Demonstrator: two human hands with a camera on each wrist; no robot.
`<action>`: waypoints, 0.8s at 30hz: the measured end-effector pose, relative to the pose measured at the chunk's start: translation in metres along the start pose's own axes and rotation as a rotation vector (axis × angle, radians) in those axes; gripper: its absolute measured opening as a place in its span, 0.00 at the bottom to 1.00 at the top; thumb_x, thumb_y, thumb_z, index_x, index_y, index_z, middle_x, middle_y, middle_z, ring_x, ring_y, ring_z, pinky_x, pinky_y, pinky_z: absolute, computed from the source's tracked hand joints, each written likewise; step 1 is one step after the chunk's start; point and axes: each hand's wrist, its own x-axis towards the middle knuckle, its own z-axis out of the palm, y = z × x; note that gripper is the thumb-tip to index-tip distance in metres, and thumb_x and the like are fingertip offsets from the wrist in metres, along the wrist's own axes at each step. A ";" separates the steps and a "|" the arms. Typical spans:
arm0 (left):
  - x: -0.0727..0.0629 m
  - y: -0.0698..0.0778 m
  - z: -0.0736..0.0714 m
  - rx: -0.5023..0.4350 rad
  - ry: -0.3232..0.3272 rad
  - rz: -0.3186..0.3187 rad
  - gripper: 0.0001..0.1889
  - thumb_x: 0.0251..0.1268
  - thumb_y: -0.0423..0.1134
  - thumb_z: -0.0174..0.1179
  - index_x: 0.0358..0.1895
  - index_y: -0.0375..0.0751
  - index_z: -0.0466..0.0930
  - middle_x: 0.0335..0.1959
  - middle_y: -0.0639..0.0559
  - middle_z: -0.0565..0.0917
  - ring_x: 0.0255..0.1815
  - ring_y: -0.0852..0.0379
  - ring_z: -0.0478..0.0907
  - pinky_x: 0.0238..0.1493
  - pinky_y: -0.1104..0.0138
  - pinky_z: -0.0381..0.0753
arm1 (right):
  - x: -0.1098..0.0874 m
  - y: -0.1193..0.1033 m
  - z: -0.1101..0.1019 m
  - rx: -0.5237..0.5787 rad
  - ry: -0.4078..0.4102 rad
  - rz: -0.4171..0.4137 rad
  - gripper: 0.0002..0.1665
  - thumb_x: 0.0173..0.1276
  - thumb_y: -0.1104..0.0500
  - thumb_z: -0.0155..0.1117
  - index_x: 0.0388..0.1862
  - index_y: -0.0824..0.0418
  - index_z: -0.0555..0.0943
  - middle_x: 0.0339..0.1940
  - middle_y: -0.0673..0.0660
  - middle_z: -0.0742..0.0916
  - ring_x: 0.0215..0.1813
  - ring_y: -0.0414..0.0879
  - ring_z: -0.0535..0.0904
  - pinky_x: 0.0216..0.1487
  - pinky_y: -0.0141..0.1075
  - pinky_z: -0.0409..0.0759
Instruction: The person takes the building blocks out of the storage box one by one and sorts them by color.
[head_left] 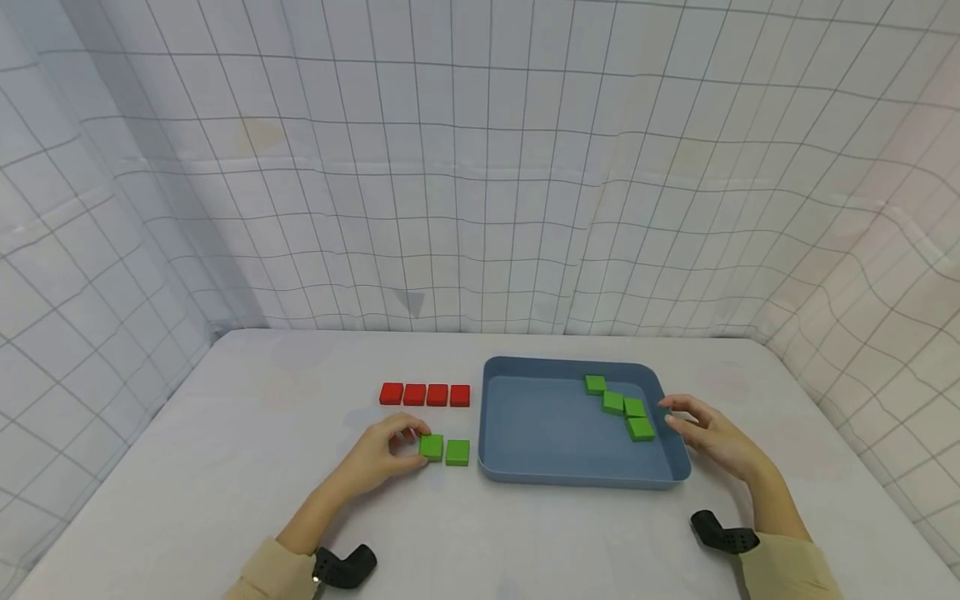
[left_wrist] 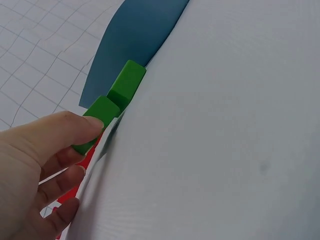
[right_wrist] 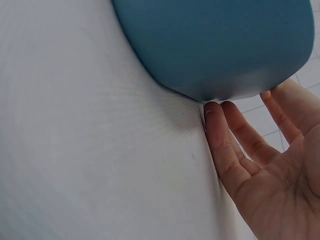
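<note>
My left hand (head_left: 382, 454) pinches a green square block (head_left: 431, 447) between thumb and fingers, left of the tray. In the left wrist view the thumb lies across the held block (left_wrist: 101, 111). Directly to its right sits a second green block (head_left: 457, 452), close to the tray's left wall. My right hand (head_left: 716, 437) is at the right side of the blue-grey tray (head_left: 551, 481), its fingers extended and fingertips right at the tray wall (right_wrist: 220, 55). Inside the tray, several green blocks (head_left: 612, 402) lie in a staggered line toward the right side.
Several red blocks (head_left: 426, 395) form a row on the white table (head_left: 525, 542), behind the left hand and left of the tray. White grid-patterned cloth (head_left: 480, 167) hangs behind the table and along both sides. Each wrist wears a black device (head_left: 345, 568).
</note>
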 end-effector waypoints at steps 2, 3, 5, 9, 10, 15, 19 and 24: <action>0.000 0.002 0.000 0.008 -0.007 -0.008 0.15 0.47 0.25 0.66 0.41 0.32 0.77 0.38 0.44 0.79 0.37 0.45 0.72 0.38 0.65 0.71 | 0.000 0.000 0.000 -0.003 -0.002 0.003 0.28 0.71 0.51 0.50 0.64 0.62 0.61 0.66 0.66 0.61 0.66 0.69 0.56 0.58 0.62 0.61; 0.001 -0.002 0.002 0.008 -0.008 -0.013 0.15 0.47 0.25 0.66 0.41 0.32 0.77 0.38 0.45 0.79 0.37 0.45 0.72 0.38 0.65 0.71 | 0.000 0.000 0.000 -0.005 -0.002 0.004 0.28 0.71 0.51 0.50 0.64 0.62 0.61 0.66 0.66 0.61 0.66 0.69 0.56 0.58 0.62 0.61; 0.002 -0.013 0.006 0.008 -0.011 -0.018 0.15 0.47 0.27 0.66 0.42 0.34 0.78 0.38 0.47 0.79 0.37 0.47 0.72 0.38 0.66 0.71 | 0.000 0.000 0.000 -0.005 -0.001 0.007 0.28 0.71 0.50 0.50 0.64 0.62 0.61 0.66 0.66 0.61 0.66 0.69 0.56 0.57 0.62 0.61; 0.003 -0.033 0.010 0.007 -0.026 -0.028 0.16 0.47 0.31 0.68 0.43 0.39 0.78 0.39 0.53 0.79 0.37 0.54 0.72 0.39 0.67 0.71 | 0.001 0.000 0.000 -0.003 0.002 0.003 0.28 0.70 0.50 0.50 0.64 0.62 0.61 0.66 0.66 0.61 0.66 0.69 0.56 0.57 0.63 0.60; 0.003 -0.035 0.010 0.004 -0.032 -0.027 0.17 0.48 0.32 0.68 0.43 0.41 0.78 0.39 0.54 0.79 0.38 0.55 0.72 0.40 0.68 0.71 | 0.001 0.001 0.000 -0.002 0.003 0.002 0.28 0.70 0.50 0.50 0.64 0.62 0.61 0.66 0.66 0.61 0.66 0.69 0.56 0.57 0.63 0.60; 0.002 -0.039 0.009 -0.014 -0.044 -0.002 0.17 0.48 0.34 0.69 0.43 0.42 0.78 0.39 0.55 0.78 0.39 0.58 0.72 0.42 0.68 0.72 | 0.001 0.001 0.000 0.003 0.005 -0.004 0.28 0.71 0.51 0.50 0.64 0.63 0.61 0.66 0.66 0.62 0.66 0.69 0.56 0.58 0.63 0.60; 0.002 -0.039 0.009 -0.012 -0.042 0.010 0.16 0.47 0.34 0.69 0.43 0.41 0.78 0.39 0.55 0.78 0.39 0.59 0.72 0.43 0.69 0.73 | 0.001 0.001 0.000 0.002 0.004 -0.003 0.28 0.71 0.51 0.50 0.64 0.63 0.61 0.65 0.66 0.62 0.66 0.69 0.56 0.58 0.63 0.60; 0.002 -0.039 0.010 -0.010 -0.045 0.007 0.16 0.47 0.33 0.69 0.43 0.41 0.78 0.39 0.55 0.78 0.39 0.58 0.72 0.44 0.69 0.73 | 0.000 0.002 0.000 0.001 0.002 0.001 0.28 0.71 0.51 0.50 0.64 0.63 0.61 0.66 0.66 0.61 0.66 0.69 0.55 0.58 0.63 0.60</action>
